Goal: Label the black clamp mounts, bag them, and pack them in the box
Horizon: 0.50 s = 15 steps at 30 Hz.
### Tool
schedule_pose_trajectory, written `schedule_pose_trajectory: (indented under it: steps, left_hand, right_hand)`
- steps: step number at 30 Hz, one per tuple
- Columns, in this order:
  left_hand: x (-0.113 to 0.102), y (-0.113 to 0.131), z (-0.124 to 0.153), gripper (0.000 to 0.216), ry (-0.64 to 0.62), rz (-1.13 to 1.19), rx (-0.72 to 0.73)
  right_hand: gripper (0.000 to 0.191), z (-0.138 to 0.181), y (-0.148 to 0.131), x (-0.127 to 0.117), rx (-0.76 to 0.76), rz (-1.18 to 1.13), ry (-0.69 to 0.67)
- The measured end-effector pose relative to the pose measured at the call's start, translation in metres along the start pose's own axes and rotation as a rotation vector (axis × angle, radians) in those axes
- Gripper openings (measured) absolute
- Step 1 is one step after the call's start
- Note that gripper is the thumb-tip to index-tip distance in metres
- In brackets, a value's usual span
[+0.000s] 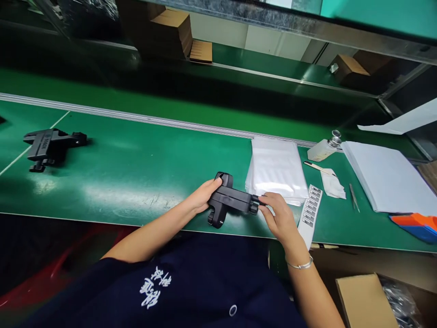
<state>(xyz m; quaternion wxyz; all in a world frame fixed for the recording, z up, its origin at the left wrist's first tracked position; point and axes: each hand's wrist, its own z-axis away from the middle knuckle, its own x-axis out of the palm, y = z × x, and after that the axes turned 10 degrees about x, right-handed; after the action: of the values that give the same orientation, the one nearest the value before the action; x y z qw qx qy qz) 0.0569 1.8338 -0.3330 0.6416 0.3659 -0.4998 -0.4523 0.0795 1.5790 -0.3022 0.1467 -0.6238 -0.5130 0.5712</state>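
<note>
A black plastic clamp-like holder [234, 199] is held just above the green bench, near its front edge. My left hand [204, 195] is closed round its left end, the thumb resting on top near a rounded block. At the opposite end, the fingers of my right hand [277, 213] pinch a small black part [260, 199] that sticks out of the holder. Whether that part is a knob or a lever I cannot tell. A second black holder [51, 146] of similar shape lies far to the left on the bench.
Clear plastic bags [278, 171] lie stacked beyond my right hand. Beside them are a label strip [311, 209], a bottle [323, 148], a white cloth [332, 183], tweezers [354, 198] and a paper stack [389, 175]. Cardboard pieces [170, 34] sit on the back shelf; an open carton [367, 300] stands below right.
</note>
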Motion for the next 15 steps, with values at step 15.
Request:
schedule_pose_trajectory:
  steps: [15]
  left_hand:
    - [0.001,0.036,0.032,0.035,-0.364,-0.506,0.705]
  right_hand:
    - [0.028,0.020,0.022,0.010,0.084,-0.001,0.269]
